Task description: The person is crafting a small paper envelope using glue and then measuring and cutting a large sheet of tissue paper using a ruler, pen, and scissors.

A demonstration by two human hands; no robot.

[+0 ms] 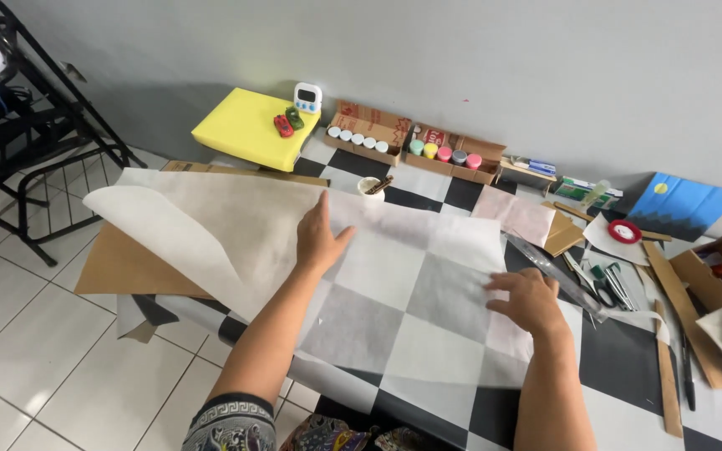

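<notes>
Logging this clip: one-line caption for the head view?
Left hand and right hand press flat on a thin white sheet over a checkered mat.

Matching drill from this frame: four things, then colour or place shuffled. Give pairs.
Things:
1 foam block
2 tape roll
3 left hand
4 folder

Colour or place:
A blue, leaning at the wall
B flat on the thin white sheet
C yellow, holds two toy cars
D red, on white paper at right

Pairs: 1-C, 2-D, 3-B, 4-A
</notes>
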